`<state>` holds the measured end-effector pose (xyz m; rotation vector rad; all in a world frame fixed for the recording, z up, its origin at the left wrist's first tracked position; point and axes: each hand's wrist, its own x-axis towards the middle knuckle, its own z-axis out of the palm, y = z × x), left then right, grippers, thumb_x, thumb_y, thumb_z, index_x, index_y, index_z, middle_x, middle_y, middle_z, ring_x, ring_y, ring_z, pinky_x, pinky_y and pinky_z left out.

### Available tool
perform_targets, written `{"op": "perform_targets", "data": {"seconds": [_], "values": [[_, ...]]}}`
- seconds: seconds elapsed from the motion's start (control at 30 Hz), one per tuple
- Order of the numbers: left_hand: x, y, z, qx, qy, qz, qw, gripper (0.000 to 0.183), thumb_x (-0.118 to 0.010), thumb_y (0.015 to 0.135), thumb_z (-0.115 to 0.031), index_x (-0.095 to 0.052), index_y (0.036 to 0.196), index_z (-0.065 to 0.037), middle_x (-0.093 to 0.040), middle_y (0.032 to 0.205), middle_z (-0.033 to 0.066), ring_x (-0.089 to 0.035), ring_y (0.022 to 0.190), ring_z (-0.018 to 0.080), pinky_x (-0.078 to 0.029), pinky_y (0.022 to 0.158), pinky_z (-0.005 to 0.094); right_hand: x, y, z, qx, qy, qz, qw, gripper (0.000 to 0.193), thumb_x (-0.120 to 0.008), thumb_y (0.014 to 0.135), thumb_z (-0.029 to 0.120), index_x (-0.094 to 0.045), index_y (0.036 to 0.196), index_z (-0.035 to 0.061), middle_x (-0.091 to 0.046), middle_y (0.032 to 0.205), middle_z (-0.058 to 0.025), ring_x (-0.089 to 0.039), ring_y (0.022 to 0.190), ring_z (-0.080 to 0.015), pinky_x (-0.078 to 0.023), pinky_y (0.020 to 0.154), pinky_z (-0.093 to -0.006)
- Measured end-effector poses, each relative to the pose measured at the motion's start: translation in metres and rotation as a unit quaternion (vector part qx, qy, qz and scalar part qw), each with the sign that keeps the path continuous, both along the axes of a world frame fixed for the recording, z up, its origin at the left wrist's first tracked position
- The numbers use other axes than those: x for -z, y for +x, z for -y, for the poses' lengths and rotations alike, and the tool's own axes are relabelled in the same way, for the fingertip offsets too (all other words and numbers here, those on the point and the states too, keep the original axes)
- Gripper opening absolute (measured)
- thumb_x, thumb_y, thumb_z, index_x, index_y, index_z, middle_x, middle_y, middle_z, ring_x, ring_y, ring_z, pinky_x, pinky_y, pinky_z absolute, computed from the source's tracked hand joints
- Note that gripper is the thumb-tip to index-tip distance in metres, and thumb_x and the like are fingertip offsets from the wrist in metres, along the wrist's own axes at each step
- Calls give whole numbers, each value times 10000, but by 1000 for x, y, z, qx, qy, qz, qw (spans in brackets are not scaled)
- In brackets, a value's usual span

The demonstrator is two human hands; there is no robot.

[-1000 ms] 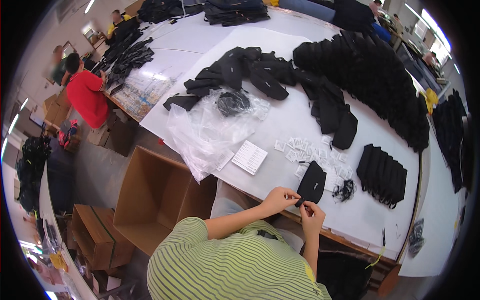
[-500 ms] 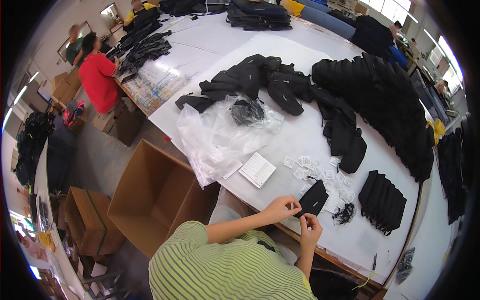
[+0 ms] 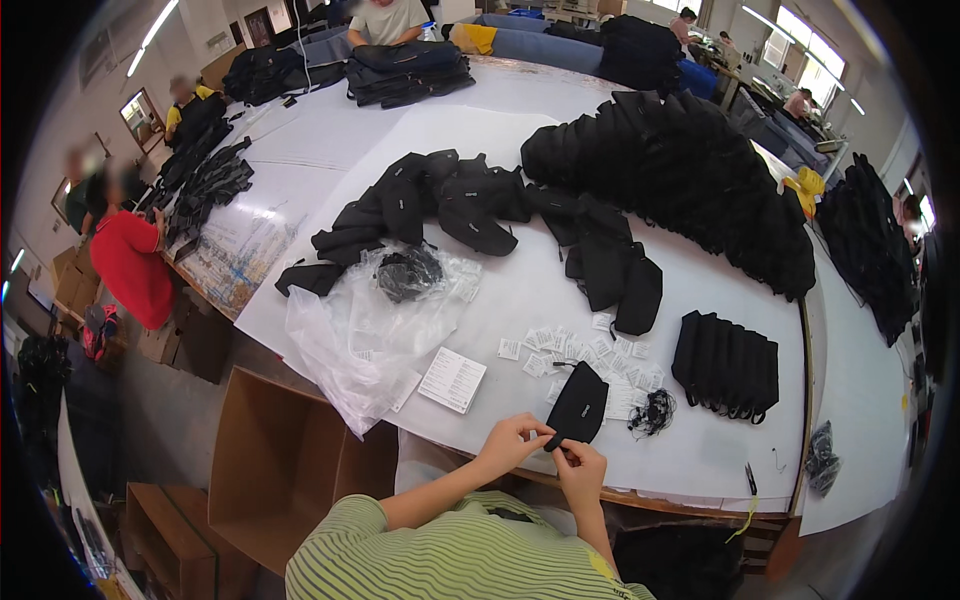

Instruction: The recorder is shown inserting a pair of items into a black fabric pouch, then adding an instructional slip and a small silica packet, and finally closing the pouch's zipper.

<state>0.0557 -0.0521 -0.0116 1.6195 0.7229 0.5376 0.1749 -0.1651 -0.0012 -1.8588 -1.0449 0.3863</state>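
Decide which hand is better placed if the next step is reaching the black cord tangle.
Probably the right hand: it is nearer the cord tangle, which lies to the right of the black pouch. The left hand is farther off. Both pinch the pouch's near end.

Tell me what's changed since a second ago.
The view swung up and right, revealing a person in white beyond the table. Nothing was let go: left hand and right hand keep their grip on the pouch. Labels and white card stayed put.
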Motion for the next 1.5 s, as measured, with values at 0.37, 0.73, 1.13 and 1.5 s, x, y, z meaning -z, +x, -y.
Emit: {"op": "perform_targets", "data": {"seconds": [0.37, 0.73, 1.13, 1.5], "values": [[-10, 2, -11, 60, -73, -86, 992, 154, -677, 796, -131, -695, 928, -52, -647, 849, 14, -498, 654, 65, -426, 632, 217, -3, -6, 0, 28, 56, -11, 998, 118, -731, 727, 60, -686, 831, 24, -490, 566, -20, -431, 494, -87, -312, 457, -248], [-2, 1, -5, 19, -8, 41, 999, 162, -667, 842, -161, -630, 907, -18, -611, 793, 33, -520, 654, 90, -434, 614, 236, 0, 0, 0, -9, 43, -257, 965, 110, -667, 816, 83, -619, 908, 45, -515, 670, 18, -477, 606, -55, -348, 525, -218], [-36, 3, -2, 88, -274, 130, 949, 137, -615, 901, -181, -592, 934, -50, -531, 733, -27, -464, 607, 43, -367, 579, 184, -18, 18, 4, -7, 129, -473, 871, 90, -573, 885, 42, -513, 950, 55, -653, 831, -97, -512, 636, -71, -386, 587, -183], [-35, 6, 8, 71, -175, 60, 980, 161, -672, 857, -149, -662, 937, -10, -348, 567, -119, -255, 525, -10, -194, 488, 193, -8, 7, 7, 25, 130, -417, 899, 113, -645, 859, 74, -553, 798, 50, -652, 738, -67, -612, 605, -118, -436, 522, -215]]}}
